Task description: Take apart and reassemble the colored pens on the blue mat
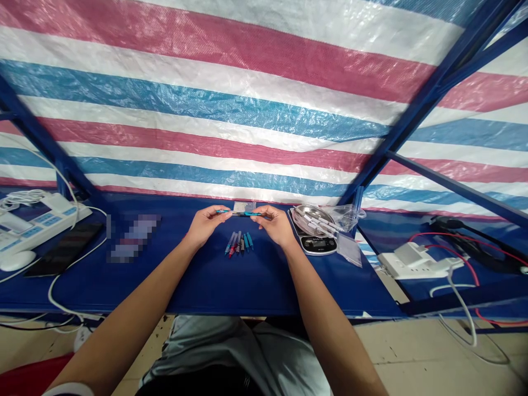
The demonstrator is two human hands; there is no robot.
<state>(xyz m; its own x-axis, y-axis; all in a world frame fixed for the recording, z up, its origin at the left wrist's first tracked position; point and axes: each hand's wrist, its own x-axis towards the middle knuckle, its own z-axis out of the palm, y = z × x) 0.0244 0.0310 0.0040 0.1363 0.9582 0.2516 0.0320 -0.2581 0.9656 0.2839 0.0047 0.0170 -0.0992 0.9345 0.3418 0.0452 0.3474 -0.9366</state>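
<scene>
Both hands hold a slim blue pen (249, 214) level above the table, one at each end. My left hand (203, 226) pinches its left end between thumb and fingers. At the right end, my right hand (275, 222) has a similar pinch. The pen's middle looks dark or see-through; whether it is one piece or parted I cannot tell. Below, between my wrists, several pens (238, 243) lie side by side on the blue tabletop (247, 286), in purple, red, dark and light blue. A small clear packet (245, 205) lies just behind the held pen.
Right of my right hand stands a kitchen scale (318, 245) with a metal pan (310, 213), white sticks and plastic bags (348, 250). At left lie a power strip (45, 223), a dark phone (66, 250) and cables. Another white adapter (416, 258) with cables sits far right. Striped sheeting (231, 121) hangs behind.
</scene>
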